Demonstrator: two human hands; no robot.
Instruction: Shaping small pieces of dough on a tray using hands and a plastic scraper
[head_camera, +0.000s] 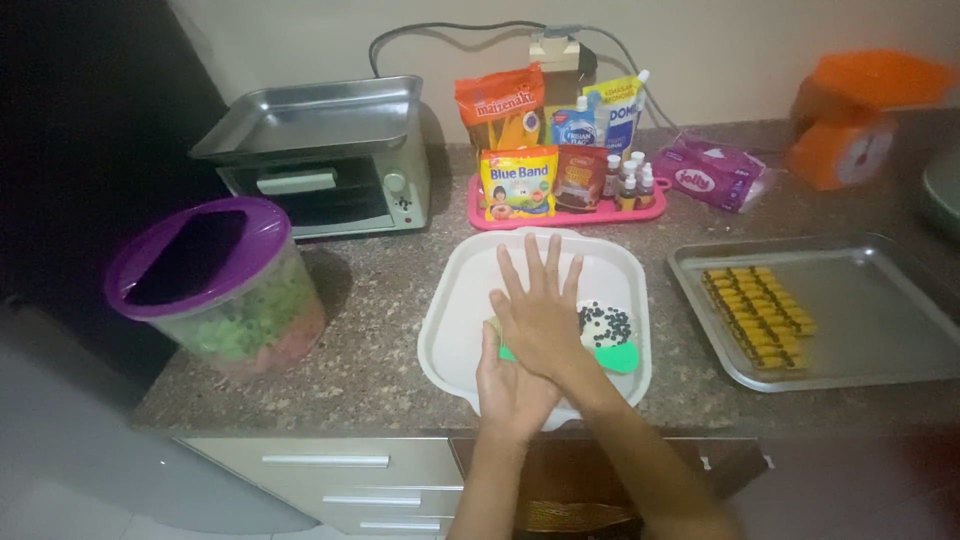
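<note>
Both hands are stacked over the white rounded-square plastic tray (455, 320), which sits right at the front edge of the speckled granite countertop (380, 330). The right hand (540, 315) lies flat on top with fingers spread, palm pressing down. The left hand (510, 390) is underneath it, and I can't tell whether it's gripping anything. Between them there looks to be something yellowish, mostly hidden. A green plastic scraper (615, 357) pokes out to the right, next to a little pile of dark chocolate chips (605, 322) in the tray.

Open counter shows left of the tray, before the clear tub with a purple lid (215, 285). To the right, a narrow strip separates it from the flat metal baking sheet (880, 310), which holds rows of small yellow pastry pieces (760, 315) along its left side.

Behind, a pink tray (560, 215) holds an orange pouch, a yellow pouch, a brown one, blue-white packs and small bottles. A purple tissue pack (712, 172) lies beside it, an orange kitchen scale (860, 115) further right, and a silver toaster oven (325, 160) at back left.
</note>
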